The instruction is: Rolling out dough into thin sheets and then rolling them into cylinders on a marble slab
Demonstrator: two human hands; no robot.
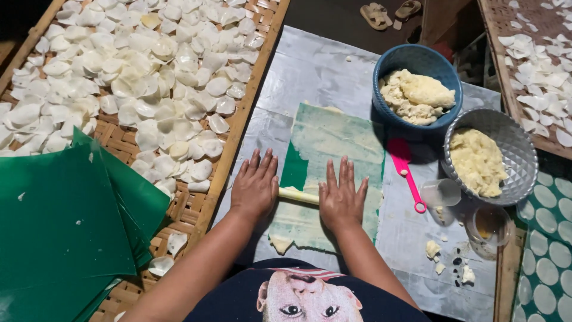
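Both hands lie flat, fingers spread, left hand (255, 185) and right hand (341, 197) pressing a pale rolling pin (298, 195) between them on dough-smeared green sheet (333, 149).

Both hands, left hand (255, 186) and right hand (341, 198), lie flat on a roller (298, 195) across a dough-smeared sheet (333, 149). Left of it sits a woven tray (235, 125) covered in thin chips (149, 71) (stacked sheets (59, 226) overlap its near corner). Two bowls (417, 62) of dough stand to the right.
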